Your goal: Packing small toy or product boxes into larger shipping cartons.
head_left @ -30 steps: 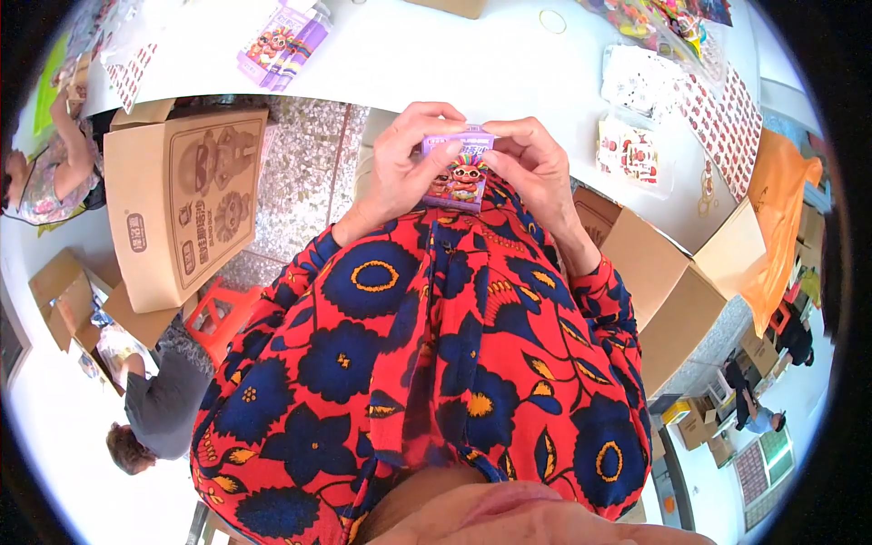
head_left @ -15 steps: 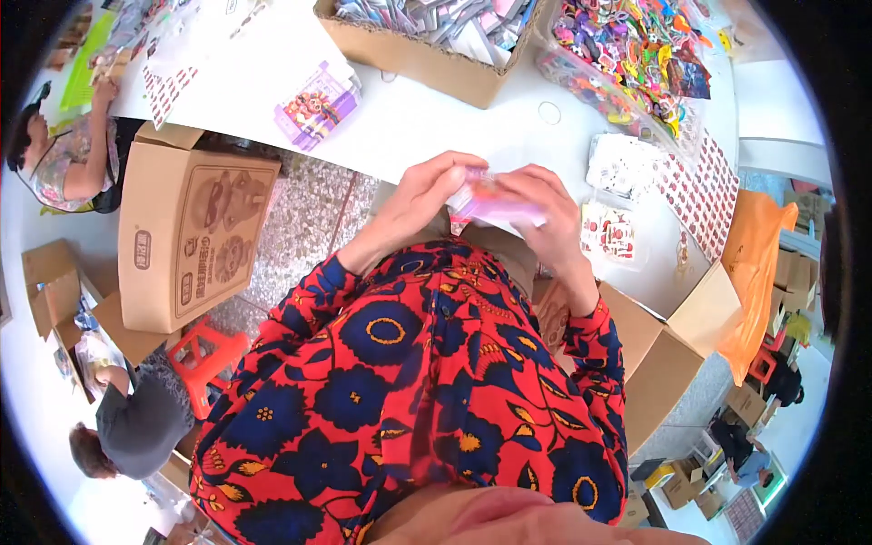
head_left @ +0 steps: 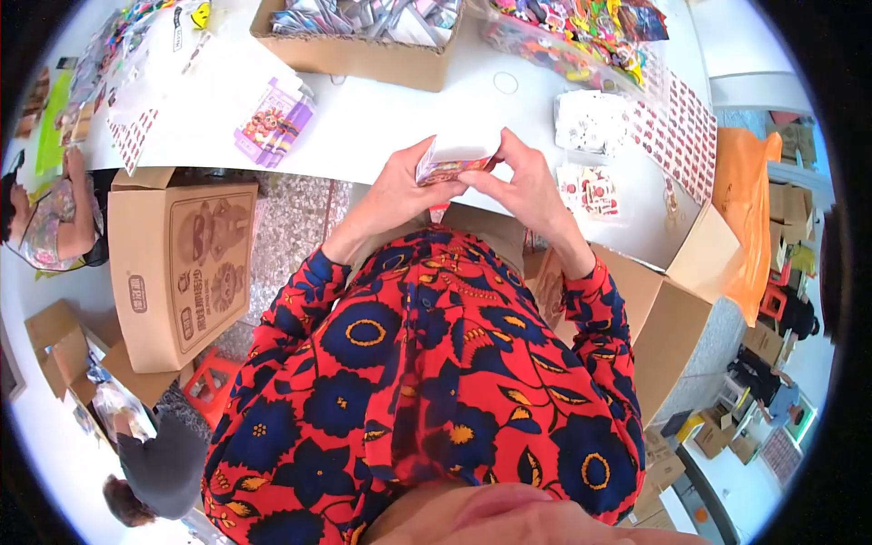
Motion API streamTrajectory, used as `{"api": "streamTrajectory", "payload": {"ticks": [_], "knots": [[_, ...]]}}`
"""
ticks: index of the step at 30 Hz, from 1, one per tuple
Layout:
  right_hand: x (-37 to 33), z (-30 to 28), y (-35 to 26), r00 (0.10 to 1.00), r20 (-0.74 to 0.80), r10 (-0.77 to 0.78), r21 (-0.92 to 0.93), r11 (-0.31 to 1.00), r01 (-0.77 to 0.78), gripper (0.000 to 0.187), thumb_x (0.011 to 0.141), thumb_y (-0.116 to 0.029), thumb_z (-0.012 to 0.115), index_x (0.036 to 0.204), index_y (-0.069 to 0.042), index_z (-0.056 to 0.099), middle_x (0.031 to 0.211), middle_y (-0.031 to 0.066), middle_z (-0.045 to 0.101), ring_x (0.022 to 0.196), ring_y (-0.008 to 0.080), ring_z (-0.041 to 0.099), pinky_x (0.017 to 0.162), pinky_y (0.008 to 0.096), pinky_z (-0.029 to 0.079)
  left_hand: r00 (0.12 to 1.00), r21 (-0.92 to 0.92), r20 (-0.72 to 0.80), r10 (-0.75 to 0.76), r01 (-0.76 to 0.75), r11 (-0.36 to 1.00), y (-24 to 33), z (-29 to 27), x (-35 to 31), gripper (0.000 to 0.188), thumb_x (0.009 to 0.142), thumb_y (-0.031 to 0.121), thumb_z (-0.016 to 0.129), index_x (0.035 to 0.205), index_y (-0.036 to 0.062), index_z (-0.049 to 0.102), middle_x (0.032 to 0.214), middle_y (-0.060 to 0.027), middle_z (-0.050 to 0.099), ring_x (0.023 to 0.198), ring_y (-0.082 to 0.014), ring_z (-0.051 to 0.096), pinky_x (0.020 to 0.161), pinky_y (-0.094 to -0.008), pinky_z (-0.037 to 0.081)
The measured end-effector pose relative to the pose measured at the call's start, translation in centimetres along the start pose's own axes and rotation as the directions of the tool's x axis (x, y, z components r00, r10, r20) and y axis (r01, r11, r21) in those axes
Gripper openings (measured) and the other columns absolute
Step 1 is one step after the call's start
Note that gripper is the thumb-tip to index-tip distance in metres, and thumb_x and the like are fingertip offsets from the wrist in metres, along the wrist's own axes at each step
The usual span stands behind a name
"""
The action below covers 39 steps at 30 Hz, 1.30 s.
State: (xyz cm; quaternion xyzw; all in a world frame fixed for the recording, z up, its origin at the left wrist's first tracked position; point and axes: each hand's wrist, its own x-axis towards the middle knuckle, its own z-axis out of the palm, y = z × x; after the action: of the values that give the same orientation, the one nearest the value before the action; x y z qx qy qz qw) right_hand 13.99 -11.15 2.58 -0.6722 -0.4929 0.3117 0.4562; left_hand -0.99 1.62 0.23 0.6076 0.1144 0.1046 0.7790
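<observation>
Both hands grip a small printed paper carton point(head_left: 454, 163) just over the table's near edge. Its white inner side faces up, and a colourful printed face shows below it. My left hand point(head_left: 400, 193) is closed on its left end, with the thumb and fingers at the lower side. My right hand point(head_left: 525, 186) pinches the right end between thumb and fingers. Further left on the table lies a stack of flat purple printed cartons point(head_left: 271, 125). To the right are a pile of white cards point(head_left: 589, 123) and a clear-wrapped sheet with red figures point(head_left: 590, 191).
Behind the hands stand a cardboard box point(head_left: 354, 65) of silvery packets and a clear plastic container point(head_left: 572, 54) of colourful trinkets. A sticker sheet point(head_left: 677, 132) lies right. Large cartons stand left point(head_left: 182, 282) and right point(head_left: 668, 313), near an orange bag point(head_left: 740, 209). People sit at left.
The carton has turned in my hands, from its purple side to its white inner side. My right hand has moved up and left around its end. The whole view has shifted.
</observation>
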Motion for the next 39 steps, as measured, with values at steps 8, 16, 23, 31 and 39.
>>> {"api": "streamTrajectory", "payload": {"ticks": [8, 16, 23, 31, 39], "knots": [[-0.4, -0.4, -0.2, 0.999, -0.052, -0.008, -0.076, 0.997, 0.004, 0.027, 0.08, -0.013, 0.071, 0.1, 0.0, 0.06, 0.08, 0.0058, 0.066, 0.07, 0.0084, 0.056, 0.065, 0.0257, 0.047, 0.99, -0.035, -0.07, -0.12, 0.118, 0.992, -0.7, 1.0, 0.3, 0.034, 0.08, 0.004, 0.069, 0.112, -0.0008, 0.058, 0.098, -0.0048, 0.065, 0.085, -0.0076, 0.059, 0.074, -0.0232, 0.05], [-1.1, -0.2, 0.1, 0.997, -0.08, 0.024, 0.038, 0.999, -0.021, 0.027, 0.081, -0.013, 0.07, 0.102, 0.0, 0.059, 0.083, 0.0042, 0.065, 0.07, 0.0081, 0.054, 0.066, 0.0256, 0.047, 0.993, 0.003, -0.077, -0.092, 0.093, 0.996, -0.9, 1.2, -0.2, 0.035, 0.079, 0.0, 0.069, 0.112, -0.0014, 0.06, 0.097, -0.006, 0.067, 0.086, -0.0123, 0.063, 0.077, -0.0261, 0.053], [-1.5, -2.4, 0.3, 0.993, -0.103, 0.051, 0.144, 0.989, -0.036, 0.027, 0.085, -0.008, 0.062, 0.111, -0.004, 0.057, 0.113, 0.0028, 0.06, 0.082, 0.0085, 0.058, 0.073, 0.0234, 0.049, 0.979, -0.103, -0.203, -0.008, -0.013, 0.995, -1.5, 0.5, 0.3, 0.035, 0.082, 0.002, 0.066, 0.115, -0.0047, 0.056, 0.103, -0.0139, 0.065, 0.091, -0.0212, 0.065, 0.074, -0.0316, 0.056], [-1.9, -6.9, 3.5, 0.961, -0.246, 0.124, -0.154, 0.974, -0.166, 0.018, 0.087, -0.009, 0.061, 0.103, -0.004, 0.062, 0.095, 0.0016, 0.066, 0.081, 0.0095, 0.061, 0.073, 0.0251, 0.05, 0.962, -0.16, -0.272, 0.014, -0.06, 0.985, -0.4, 0.0, 0.1, 0.034, 0.084, 0.001, 0.063, 0.117, -0.0045, 0.055, 0.107, -0.0166, 0.064, 0.097, -0.0248, 0.064, 0.074, -0.0314, 0.057], [1.8, -11.8, 3.9, 0.908, -0.417, -0.047, -0.187, 0.982, -0.035, 0.017, 0.087, -0.005, 0.059, 0.103, -0.003, 0.063, 0.093, -0.0011, 0.064, 0.075, 0.0064, 0.057, 0.071, 0.0205, 0.046, 0.962, -0.125, -0.271, 0.044, -0.08, 0.989, -0.6, -0.2, -0.1, 0.034, 0.085, 0.002, 0.062, 0.117, -0.0047, 0.055, 0.107, -0.0147, 0.064, 0.097, -0.0205, 0.064, 0.079, -0.0311, 0.056]]}}
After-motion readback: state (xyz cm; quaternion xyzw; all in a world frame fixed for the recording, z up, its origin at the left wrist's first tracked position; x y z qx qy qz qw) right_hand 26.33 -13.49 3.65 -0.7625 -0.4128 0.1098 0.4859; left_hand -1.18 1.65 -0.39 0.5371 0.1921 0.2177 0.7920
